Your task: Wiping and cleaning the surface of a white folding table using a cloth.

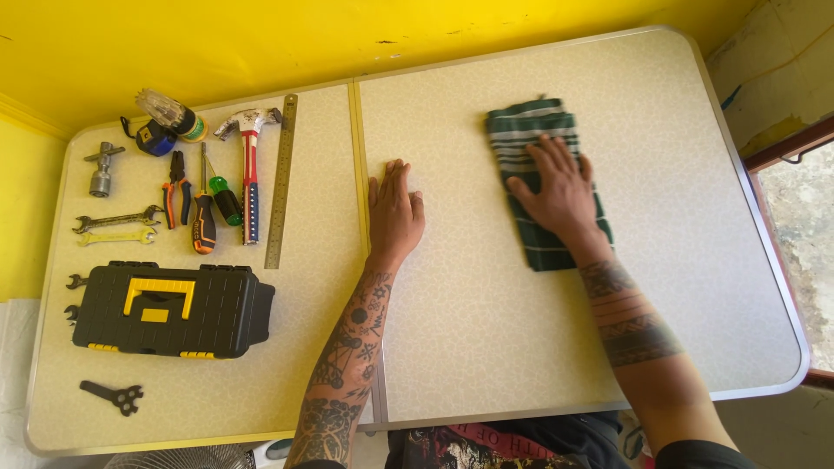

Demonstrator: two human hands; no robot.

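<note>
Right hand (560,187) pressed flat on a folded green striped cloth (543,187), fingers (556,155) spread and released, gripping nothing. Cloth lying on the right half of the table (486,347), toward the far edge, long side running from far edge toward near edge, wrist covering its near right corner.

Left hand (395,213) laid palm down on bare tabletop just right of the yellow centre seam (356,156), fingers straight, together and released, holding nothing. Well apart from the cloth.

On the left half of the table, near the far left corner: a blue-and-yellow tape measure (156,137) with a clear-handled tool (169,111) lying across it, a metal socket key (102,169) beside the left edge. Next to these, a claw hammer (249,169) with red-and-blue grip, a long steel ruler (281,178) alongside it toward the seam, a green-handled screwdriver (223,195), an orange-and-black screwdriver (202,217), orange-handled pliers (176,187). Two open-ended spanners (117,227) side by side near the left edge, one steel, one yellowish.

Closer to the near edge, a shut black toolbox (169,310) with yellow handle and latches, two spanner heads poking out at its left side. Near the near left corner, a small dark multi-head wrench (115,396).
</note>
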